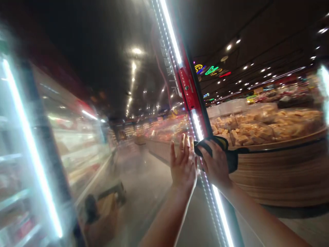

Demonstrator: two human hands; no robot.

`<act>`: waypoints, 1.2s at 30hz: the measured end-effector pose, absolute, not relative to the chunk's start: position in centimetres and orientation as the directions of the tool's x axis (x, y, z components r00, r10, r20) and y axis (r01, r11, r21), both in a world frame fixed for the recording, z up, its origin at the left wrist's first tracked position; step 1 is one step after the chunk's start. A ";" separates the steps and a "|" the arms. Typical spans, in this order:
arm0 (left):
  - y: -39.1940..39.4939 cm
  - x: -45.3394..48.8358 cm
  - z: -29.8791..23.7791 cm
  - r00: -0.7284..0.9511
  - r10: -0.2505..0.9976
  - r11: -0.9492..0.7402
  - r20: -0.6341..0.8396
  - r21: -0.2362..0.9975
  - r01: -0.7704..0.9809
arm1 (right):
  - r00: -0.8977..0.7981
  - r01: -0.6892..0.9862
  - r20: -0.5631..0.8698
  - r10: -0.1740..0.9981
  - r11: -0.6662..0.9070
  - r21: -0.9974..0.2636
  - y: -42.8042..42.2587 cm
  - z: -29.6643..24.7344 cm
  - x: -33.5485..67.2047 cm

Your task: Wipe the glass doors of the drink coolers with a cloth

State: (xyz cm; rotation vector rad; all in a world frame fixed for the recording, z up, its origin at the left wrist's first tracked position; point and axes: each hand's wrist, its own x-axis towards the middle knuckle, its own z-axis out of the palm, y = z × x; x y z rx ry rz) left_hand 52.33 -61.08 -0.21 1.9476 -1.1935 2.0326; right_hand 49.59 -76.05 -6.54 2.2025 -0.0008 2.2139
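Observation:
A glass cooler door (189, 89) stands ajar before me, tilted across the view, with a red edge strip and bright light tubes. My left hand (183, 164) lies against the glass beside the door's edge, its fingers stretched upward and slightly apart. At the same edge, my right hand (216, 161) curls its fingers over a dark, soft-looking thing with a strap (232, 159). Most of that thing is behind the hand, and its exact kind does not show. Blur softens both hands.
On the right, a round wood-sided display stand (277, 175) bears heaps of packaged food (257, 125). Lit cooler shelves (17, 192) line the left. A blurred brown and black object (105, 206) is low at left, by the aisle floor (138, 175).

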 end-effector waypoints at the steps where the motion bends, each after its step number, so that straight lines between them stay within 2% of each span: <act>1: -61.6 52.4 1.0 -0.203 -0.405 -0.693 0.892 -0.444 -0.568 | -0.002 -0.018 1.000 0.009 -1.000 0.009 -76.0 -4.7 49.6; 3: -62.3 52.4 3.7 -0.233 -0.341 -0.692 0.911 -0.411 -0.594 | -0.016 -0.001 1.000 -0.009 -1.000 -0.009 -75.9 -1.1 49.6; 5: -62.4 52.4 6.8 -0.248 -0.297 -0.694 0.922 -0.387 -0.607 | -0.116 0.056 0.989 -0.090 -0.995 -0.084 -75.8 2.3 49.7; 7: -62.1 52.3 9.8 -0.253 -0.283 -0.690 0.925 -0.379 -0.616 | -0.239 0.127 0.950 -0.200 -0.977 -0.174 -75.5 5.6 49.7; 9: -61.7 52.2 12.7 -0.234 -0.285 -0.680 0.929 -0.368 -0.634 | -0.237 0.156 0.944 -0.230 -0.968 -0.197 -75.1 8.8 49.6; 12: -61.1 52.1 16.7 -0.223 -0.294 -0.665 0.929 -0.367 -0.650 | -0.077 0.148 0.986 -0.150 -0.979 -0.137 -74.4 13.8 49.1; 14: -60.8 52.1 19.4 -0.239 -0.298 -0.662 0.924 -0.381 -0.645 | -0.040 0.155 0.991 -0.130 -0.980 -0.123 -74.1 17.3 48.7; 19: -59.5 52.1 27.8 -0.251 -0.314 -0.657 0.916 -0.400 -0.639 | -0.014 0.161 0.997 -0.078 -0.984 -0.075 -74.1 27.2 48.5; 28: -55.4 51.7 44.3 -0.259 -0.560 -0.583 0.787 -0.596 -0.551 | 0.074 0.165 0.997 0.011 -0.986 -0.001 -74.4 45.1 49.1; 36: -57.5 49.9 52.9 -0.187 -0.583 -0.627 0.790 -0.585 -0.514 | 0.049 0.294 0.991 0.126 -0.950 0.106 -76.1 56.7 49.0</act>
